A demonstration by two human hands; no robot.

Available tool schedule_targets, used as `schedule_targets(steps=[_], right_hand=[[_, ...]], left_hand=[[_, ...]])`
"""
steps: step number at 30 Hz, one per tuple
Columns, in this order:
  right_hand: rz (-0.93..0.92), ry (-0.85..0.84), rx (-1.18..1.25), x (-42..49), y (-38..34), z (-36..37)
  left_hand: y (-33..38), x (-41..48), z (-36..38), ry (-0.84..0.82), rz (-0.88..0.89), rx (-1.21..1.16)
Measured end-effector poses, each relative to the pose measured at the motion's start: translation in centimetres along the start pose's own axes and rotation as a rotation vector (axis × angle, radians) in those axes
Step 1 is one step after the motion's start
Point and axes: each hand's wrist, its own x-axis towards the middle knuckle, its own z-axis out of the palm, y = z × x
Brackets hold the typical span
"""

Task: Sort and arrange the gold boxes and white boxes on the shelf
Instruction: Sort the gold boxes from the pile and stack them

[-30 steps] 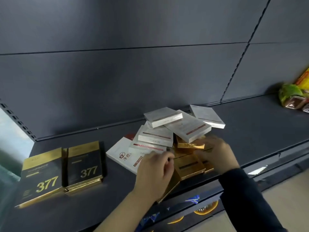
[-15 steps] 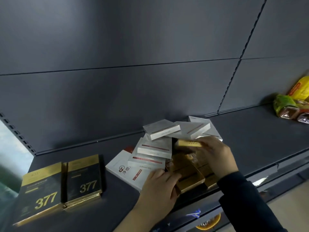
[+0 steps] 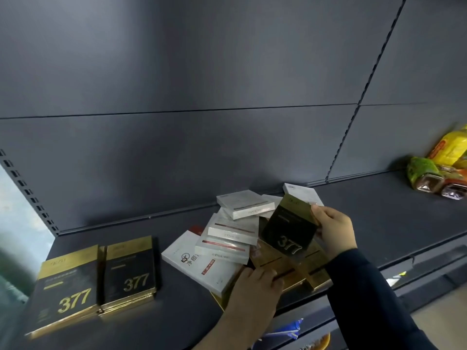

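Sorted gold boxes (image 3: 98,276): two lie flat side by side at the left end of the shelf (image 3: 379,223), "377" faces up, edges touching; this reads as the start of a gold row, and the left one may sit on more boxes, which I cannot tell.
White boxes (image 3: 227,238): a loose heap in the middle of the shelf, overlapping at odd angles, one large flat box with red print at the bottom left of it; still unsorted.
Left hand (image 3: 252,296): palm down at the front of the heap, fingers spread on a gold box lying there and touching the large white box; its grip looks like a flat press rather than a closed hold, probably steadying the pile while the other hand draws a box out.
Loose gold boxes (image 3: 293,263): several lie beneath and beside the white ones, near the shelf's front edge.
Held gold box (image 3: 290,228): lifted above the heap, tilted, "377" face toward the camera.
Right hand (image 3: 333,231): grip closed on that box's right edge, thumb in front, fingers behind; likely bound for the left row.
Snack packets (image 3: 439,173): far right, well apart.
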Motion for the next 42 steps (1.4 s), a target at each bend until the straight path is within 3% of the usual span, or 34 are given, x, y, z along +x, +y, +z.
schedule_targets(steps=[5, 12, 20, 24, 26, 29, 33, 38, 42], right_hand=[[0.11, 0.016, 0.185, -0.6, -0.1, -0.5], [0.109, 0.027, 0.178, -0.5, 0.6, -1.1], [0.098, 0.069, 0.166, -0.6, 0.2, -1.9], [0.072, 0.065, 0.212, -0.3, 0.1, -2.4], [0.1, 0.082, 0.281, -0.3, -0.1, -2.6], [0.279, 0.084, 0.473, 0.0, -0.7, -2.8], [0.395, 0.03, 0.473, 0.1, -1.4, -2.9], [0.278, -0.179, 0.477, -0.6, -2.0, -2.1], [0.222, -0.431, 0.411, -1.9, -3.1, 0.3]], left_hand=[[0.3, 0.6, 0.5, 0.027, -0.067, -0.042], [0.8, 2.5, 1.3, -0.021, -0.162, 0.081], [1.8, 3.1, 1.6, -0.086, 0.059, 0.442], [1.3, 3.2, -0.5, 0.018, 0.169, 0.475], [0.2, 3.4, -2.3, 0.185, 0.15, 0.269], [-1.0, 3.7, -4.6, 0.422, -0.02, -0.116], [-1.0, 3.8, -6.5, 0.472, -0.306, -0.685], [-2.3, 3.3, -8.8, 0.595, -0.558, -1.342], [-5.1, 2.7, -10.5, 0.474, -0.792, -1.647]])
